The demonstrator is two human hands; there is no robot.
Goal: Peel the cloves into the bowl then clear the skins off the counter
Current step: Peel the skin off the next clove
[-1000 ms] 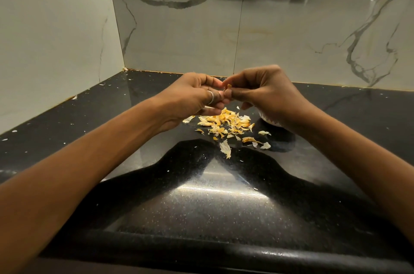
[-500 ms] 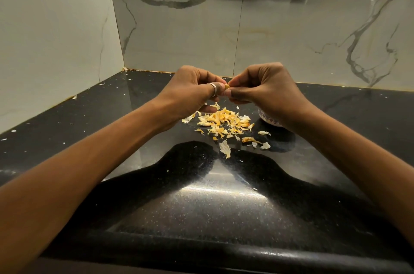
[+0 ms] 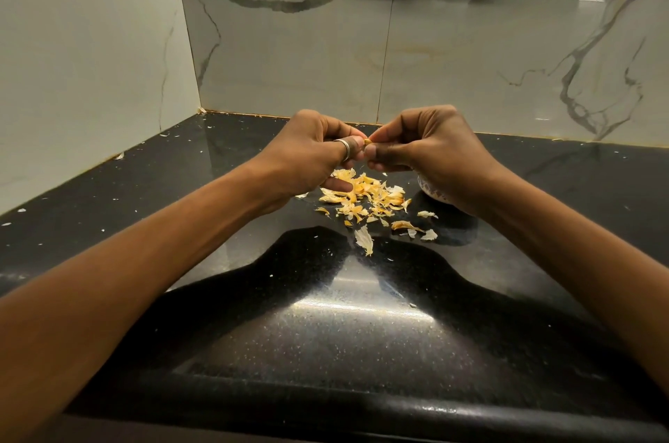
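Though mostly hidden, clove (image 3: 367, 142) — tight between pinching fingers (image 3: 374, 152) of left hand (image 3: 311, 153) and right hand (image 3: 430, 149) — above the skins (image 3: 362, 200).

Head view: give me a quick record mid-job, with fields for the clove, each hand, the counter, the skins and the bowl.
clove: small, mostly hidden between fingertips; how far it is peeled cannot be told
left hand: fingertips pinch the clove
right hand: fingertips pinch the same clove from the other side
counter: black, glossy; stray flakes at left
skins: loose pile on the counter, below the hands
bowl: mostly hidden behind the right hand; contents not visible
task: skins not yet cleared
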